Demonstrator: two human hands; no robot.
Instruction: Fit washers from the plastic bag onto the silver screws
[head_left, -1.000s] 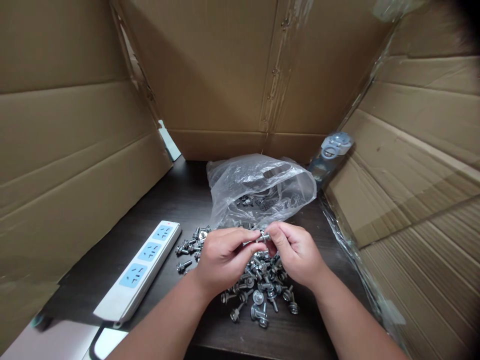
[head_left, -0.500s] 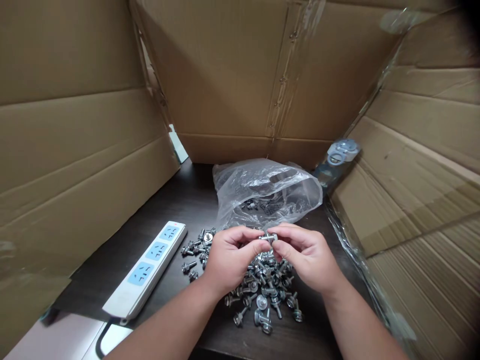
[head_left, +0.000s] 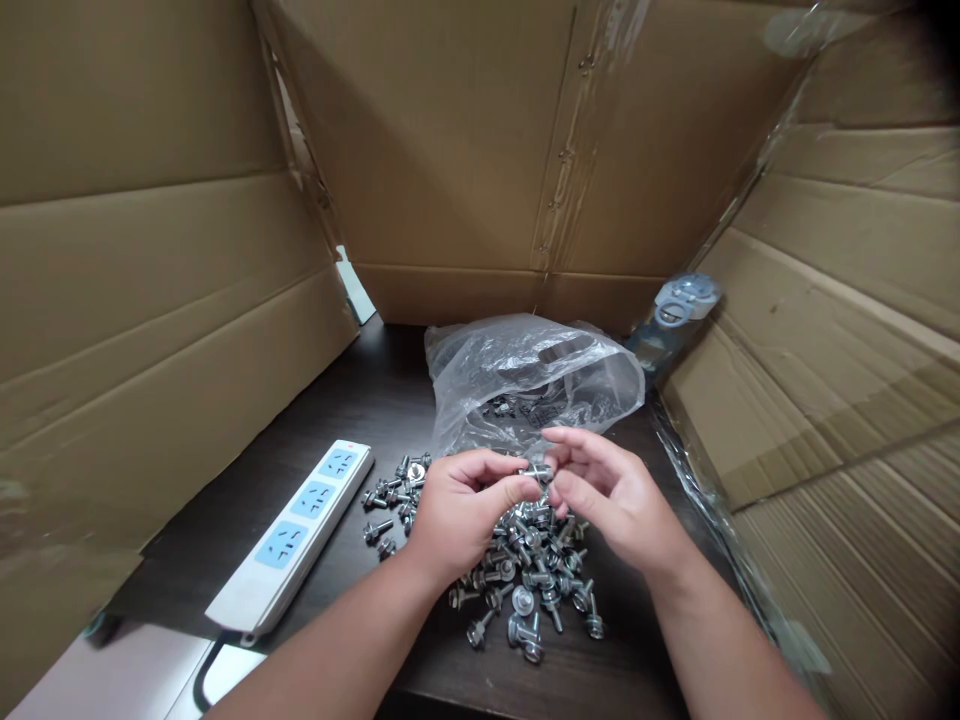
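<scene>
A silvery bolt (head_left: 536, 473) with washers lies sideways between the thumb and forefinger of my left hand (head_left: 463, 512), which is closed on it. Just right of the bolt's end is my right hand (head_left: 611, 500), its forefinger lifted and its thumb apart from it. The right fingertips are very close to the bolt; whether one touches it is hard to tell. Below both hands spreads a loose pile of bolts (head_left: 536, 560) with washers, partly hidden by the left hand. A few more bolts (head_left: 379, 530) lie left of that hand.
Behind the pile lies a clear plastic bag (head_left: 487, 370) with small dark pieces in it. A white power strip (head_left: 255, 600) rests at left on the dark table (head_left: 360, 390). A bottle (head_left: 671, 315) leans at the back right. Cardboard walls (head_left: 465, 150) surround the table.
My right hand has loosened from the bolt: its forefinger has risen and spread away from the thumb. My left hand has kept its pinch in nearly the same place.
</scene>
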